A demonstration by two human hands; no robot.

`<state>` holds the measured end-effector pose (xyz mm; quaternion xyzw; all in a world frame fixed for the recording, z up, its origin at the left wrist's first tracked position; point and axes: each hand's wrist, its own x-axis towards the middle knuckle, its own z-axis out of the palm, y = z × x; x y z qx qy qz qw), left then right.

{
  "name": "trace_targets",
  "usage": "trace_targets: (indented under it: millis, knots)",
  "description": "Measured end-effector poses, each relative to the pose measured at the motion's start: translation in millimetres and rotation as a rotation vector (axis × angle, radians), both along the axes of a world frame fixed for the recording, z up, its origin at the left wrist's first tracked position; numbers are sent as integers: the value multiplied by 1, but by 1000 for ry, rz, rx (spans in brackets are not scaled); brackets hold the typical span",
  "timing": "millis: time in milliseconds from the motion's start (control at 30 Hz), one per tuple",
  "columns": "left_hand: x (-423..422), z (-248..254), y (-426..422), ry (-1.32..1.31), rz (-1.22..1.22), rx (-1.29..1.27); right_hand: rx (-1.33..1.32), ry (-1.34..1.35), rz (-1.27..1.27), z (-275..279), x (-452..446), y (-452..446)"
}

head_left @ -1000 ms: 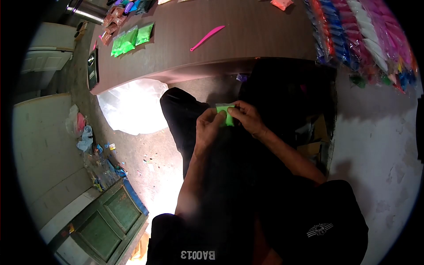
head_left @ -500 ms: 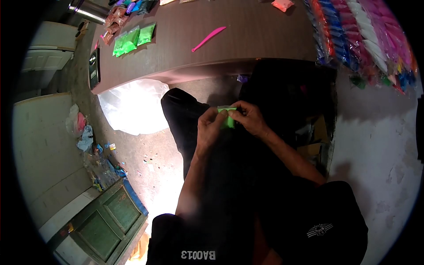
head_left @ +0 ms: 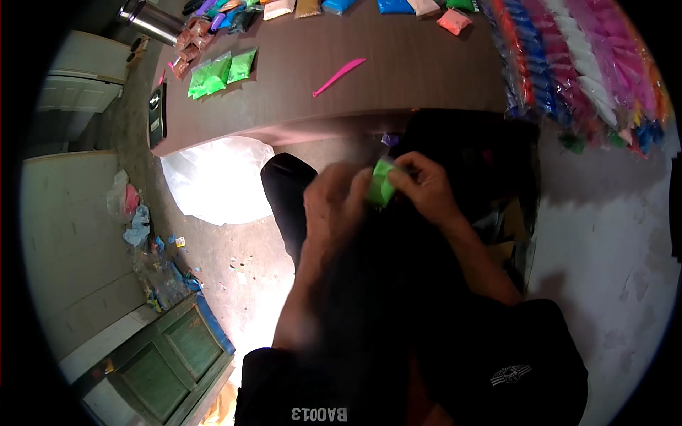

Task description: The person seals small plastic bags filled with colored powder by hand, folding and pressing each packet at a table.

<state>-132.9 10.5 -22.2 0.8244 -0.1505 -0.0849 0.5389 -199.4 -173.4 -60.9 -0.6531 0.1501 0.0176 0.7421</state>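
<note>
Above my lap, a small bright green packet [head_left: 382,183] hangs tilted between my two hands. My right hand [head_left: 424,186] pinches its upper right part between thumb and fingers. My left hand [head_left: 334,197] is at the packet's left side, blurred by motion; whether its fingers grip the packet cannot be made out. On the brown table [head_left: 284,92] lie several green packets [head_left: 211,76] at the left and a pink plastic knife [head_left: 339,77] in the middle.
Rows of coloured packets [head_left: 590,64] hang over the table's right end. More packets [head_left: 279,8] line its far side, near a metal flask [head_left: 150,21]. A black device [head_left: 158,116] lies at the left edge. Below is a white plastic bag [head_left: 217,177].
The green packet has shifted right and tilted. My left hand has moved slightly left and blurred; my right hand has moved right. The view has tipped, showing more of the table's far side.
</note>
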Motion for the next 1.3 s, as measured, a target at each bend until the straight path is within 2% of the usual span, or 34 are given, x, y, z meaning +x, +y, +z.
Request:
trace_targets:
  millis: [33, 67, 100, 167, 300, 367, 533, 600, 633, 667, 733, 767, 833, 867, 933, 1033, 1167, 1300]
  knots:
    - [12, 14, -3, -58, 0, -29, -5, -3, 2, 3, 0, -6]
    - [22, 34, -5, -113, 19, 55, 139, -50, -103, 6, 2, -13]
    - [37, 28, -8, -214, 58, 127, 284, -97, -206, 10, 3, -19]
    - [73, 22, -13, -562, 52, 219, 341, -116, -222, 21, 4, -27]
    - [122, 31, -32, -779, 43, 317, 541, -121, -257, 21, -1, -32]
    - [138, 25, -36, -711, 9, 424, 632, -116, -259, 16, -5, -31]
    - [155, 11, -40, -675, -28, 443, 771, -73, -252, 13, -10, -29]
    - [153, 12, -38, -787, -50, 455, 808, -65, -262, 13, -11, -28]
    - [146, 19, -38, -785, -53, 455, 846, -59, -270, 12, -11, -28]
    - [132, 26, -37, -683, -62, 349, 847, -56, -275, 13, -10, -26]
    - [97, 31, -36, -465, -79, 158, 795, -73, -296, 15, -8, -21]
    - [79, 32, -33, -215, -106, 101, 795, -71, -297, 13, -7, -20]
    - [49, 22, -30, -96, -124, 113, 743, -50, -293, 7, -3, -16]
    - [32, 24, -32, -68, -110, 108, 745, -46, -287, 6, 0, -14]
    - [13, 13, -36, -12, -124, 48, 564, -108, -283, 5, 4, -8]
    - [8, 6, -39, -89, -119, 32, 512, -161, -296, 1, 4, -6]
    - [13, 3, -29, -4, -93, 79, 528, -188, -345, 1, 1, -5]
    - [10, 13, -29, -54, -38, 31, 383, -301, -357, 4, 2, -8]
